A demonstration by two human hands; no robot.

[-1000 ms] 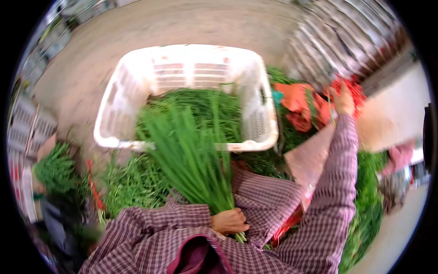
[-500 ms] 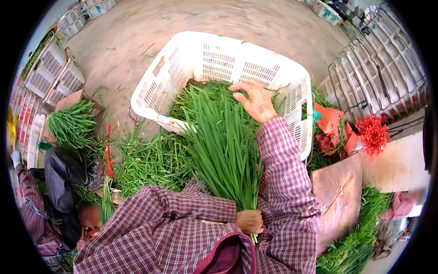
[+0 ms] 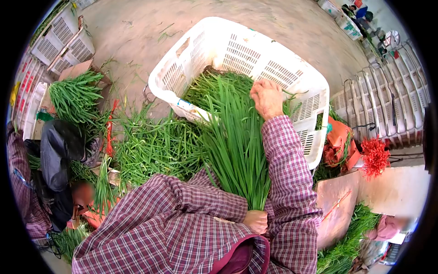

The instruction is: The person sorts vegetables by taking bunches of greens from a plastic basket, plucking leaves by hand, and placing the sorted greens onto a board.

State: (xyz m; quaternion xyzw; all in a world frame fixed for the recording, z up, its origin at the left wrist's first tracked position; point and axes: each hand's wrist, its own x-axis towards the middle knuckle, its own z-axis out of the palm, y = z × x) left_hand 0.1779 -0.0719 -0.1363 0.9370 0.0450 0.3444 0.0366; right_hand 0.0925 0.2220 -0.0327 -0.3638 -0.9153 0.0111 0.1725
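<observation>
Low in front of my body, my left hand [image 3: 256, 222] is closed around the stem ends of a bunch of garlic chives [image 3: 239, 150]. The long green leaves fan away from me, over the near rim of a white plastic basket [image 3: 315, 109]. My right hand [image 3: 268, 98] reaches inside the basket, at the right edge of the leaf tips. Its fingers are curled down and together against the leaves, and what they pinch is hidden. More greens [image 3: 200, 91] lie in the basket beneath the bunch.
Loose chives [image 3: 155, 153] are heaped left of the basket, beside red ties [image 3: 109, 132]. A cardboard box of greens [image 3: 77, 96] and a seated person's leg [image 3: 57, 155] are farther left. To the right are red strips [image 3: 375, 157], a board [image 3: 335, 201] and stacked crates [image 3: 383, 100].
The view has shifted, so the basket sits farther right and higher. My right hand's fingers have gone from spread to curled in against the leaves. My left hand keeps its hold.
</observation>
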